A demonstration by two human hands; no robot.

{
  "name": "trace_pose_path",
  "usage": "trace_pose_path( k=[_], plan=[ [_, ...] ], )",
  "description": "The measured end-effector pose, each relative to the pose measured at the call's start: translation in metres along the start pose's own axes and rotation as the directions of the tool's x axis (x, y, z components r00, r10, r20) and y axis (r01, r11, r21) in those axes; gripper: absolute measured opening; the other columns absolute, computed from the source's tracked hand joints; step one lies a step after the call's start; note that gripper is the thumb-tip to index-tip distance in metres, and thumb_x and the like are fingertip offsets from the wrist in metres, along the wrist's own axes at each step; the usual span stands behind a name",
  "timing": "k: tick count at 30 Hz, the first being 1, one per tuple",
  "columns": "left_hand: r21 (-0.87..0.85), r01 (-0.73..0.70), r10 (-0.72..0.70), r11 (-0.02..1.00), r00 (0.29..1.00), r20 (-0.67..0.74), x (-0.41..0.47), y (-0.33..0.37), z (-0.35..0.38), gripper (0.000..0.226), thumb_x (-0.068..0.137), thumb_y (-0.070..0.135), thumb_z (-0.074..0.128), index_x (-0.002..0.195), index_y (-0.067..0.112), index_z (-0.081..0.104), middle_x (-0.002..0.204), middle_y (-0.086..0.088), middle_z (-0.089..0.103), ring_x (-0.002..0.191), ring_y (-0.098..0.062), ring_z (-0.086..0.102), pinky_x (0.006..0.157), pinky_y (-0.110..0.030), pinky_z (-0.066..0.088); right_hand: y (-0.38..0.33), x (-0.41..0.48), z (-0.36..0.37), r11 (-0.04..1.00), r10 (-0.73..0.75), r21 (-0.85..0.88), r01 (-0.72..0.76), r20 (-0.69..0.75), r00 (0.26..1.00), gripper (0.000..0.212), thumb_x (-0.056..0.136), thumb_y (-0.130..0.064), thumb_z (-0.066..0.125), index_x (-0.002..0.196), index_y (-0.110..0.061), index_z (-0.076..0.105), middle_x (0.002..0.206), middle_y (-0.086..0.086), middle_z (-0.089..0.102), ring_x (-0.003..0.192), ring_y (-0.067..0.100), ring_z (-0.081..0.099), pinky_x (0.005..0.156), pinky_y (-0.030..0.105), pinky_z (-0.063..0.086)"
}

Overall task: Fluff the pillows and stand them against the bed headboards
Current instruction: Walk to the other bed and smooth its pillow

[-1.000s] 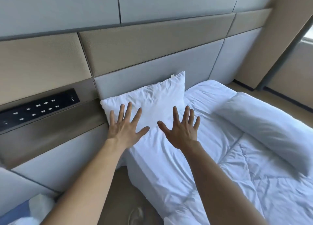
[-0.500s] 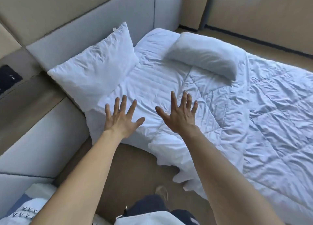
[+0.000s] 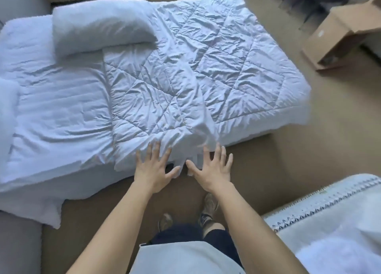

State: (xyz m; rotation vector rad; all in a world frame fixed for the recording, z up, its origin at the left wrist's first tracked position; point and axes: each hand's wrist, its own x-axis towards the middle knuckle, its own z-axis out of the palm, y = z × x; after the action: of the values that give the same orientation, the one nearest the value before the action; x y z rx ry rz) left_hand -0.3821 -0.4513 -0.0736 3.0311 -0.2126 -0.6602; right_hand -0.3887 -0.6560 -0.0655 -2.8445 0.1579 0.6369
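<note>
A white pillow (image 3: 99, 29) lies flat across the far side of the bed, partly on the quilted white duvet (image 3: 185, 71). Only an edge of a second white pillow (image 3: 7, 112) shows at the far left of the frame. My left hand (image 3: 153, 169) and my right hand (image 3: 213, 168) hover side by side over the near edge of the duvet, palms down, fingers spread, holding nothing. Both hands are well away from either pillow. The headboard is out of view.
The white bed sheet (image 3: 55, 108) covers the left part of the mattress. An open cardboard box (image 3: 340, 32) stands on the brown floor at the upper right. A second bed with a patterned cover (image 3: 329, 216) sits at the lower right. My feet (image 3: 209, 208) stand between the beds.
My view has swung right and down, away from the headboard to the middle of the bed. The pillow that leaned at the headboard has slid to the left frame edge. Both hands stay spread and empty.
</note>
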Motion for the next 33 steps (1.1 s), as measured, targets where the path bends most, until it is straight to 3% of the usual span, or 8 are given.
trace_pose_path(
  k=[6, 16, 23, 33],
  plan=[
    [0.105, -0.236, 0.234, 0.966, 0.972, 0.035, 0.039, 0.129, 0.003, 0.088, 0.083, 0.084, 0.001, 0.158, 0.037, -0.009, 0.167, -0.005, -0.015, 0.153, -0.029, -0.016, 0.118, -0.061, -0.011, 0.125, -0.012, 0.001, 0.959, 0.267, 0.104, -0.265, -0.011, 0.964, 0.097, 0.082, -0.086, 0.007, 0.158, -0.027, -0.004, 0.164, 0.019, -0.011, 0.151, 0.034, -0.015, 0.118, 0.059, -0.012],
    [0.182, -0.476, 0.460, 0.860, 0.879, 0.125, 0.102, 0.340, 0.000, 0.084, 0.087, 0.083, 0.007, 0.156, 0.038, -0.013, 0.165, -0.003, -0.023, 0.150, -0.025, -0.025, 0.119, -0.059, -0.015, 0.316, 0.000, -0.029, 0.825, 0.531, 0.278, -0.492, -0.083, 0.843, 0.094, 0.085, -0.082, 0.012, 0.158, -0.024, 0.004, 0.163, 0.022, 0.000, 0.151, 0.037, -0.004, 0.119, 0.060, -0.003],
    [0.230, -0.575, 0.546, 0.785, 0.818, 0.179, 0.136, 0.433, -0.009, 0.084, 0.088, 0.081, 0.011, 0.158, 0.038, -0.008, 0.166, -0.004, -0.018, 0.152, -0.026, -0.020, 0.119, -0.060, -0.013, 0.395, 0.004, -0.045, 0.720, 0.661, 0.360, -0.593, -0.096, 0.745, 0.093, 0.086, -0.081, 0.017, 0.157, -0.022, 0.014, 0.160, 0.025, 0.010, 0.148, 0.040, 0.005, 0.118, 0.062, 0.005],
    [0.221, -0.661, 0.615, 0.718, 0.750, 0.245, 0.235, 0.525, -0.030, 0.081, 0.090, 0.079, 0.015, 0.158, 0.039, -0.005, 0.167, -0.004, -0.016, 0.153, -0.028, -0.017, 0.119, -0.061, -0.010, 0.467, 0.068, -0.070, 0.569, 0.776, 0.433, -0.698, -0.004, 0.630, 0.094, 0.084, -0.083, 0.018, 0.157, -0.025, 0.011, 0.162, 0.023, 0.006, 0.150, 0.038, 0.000, 0.118, 0.062, 0.003]
  ],
)
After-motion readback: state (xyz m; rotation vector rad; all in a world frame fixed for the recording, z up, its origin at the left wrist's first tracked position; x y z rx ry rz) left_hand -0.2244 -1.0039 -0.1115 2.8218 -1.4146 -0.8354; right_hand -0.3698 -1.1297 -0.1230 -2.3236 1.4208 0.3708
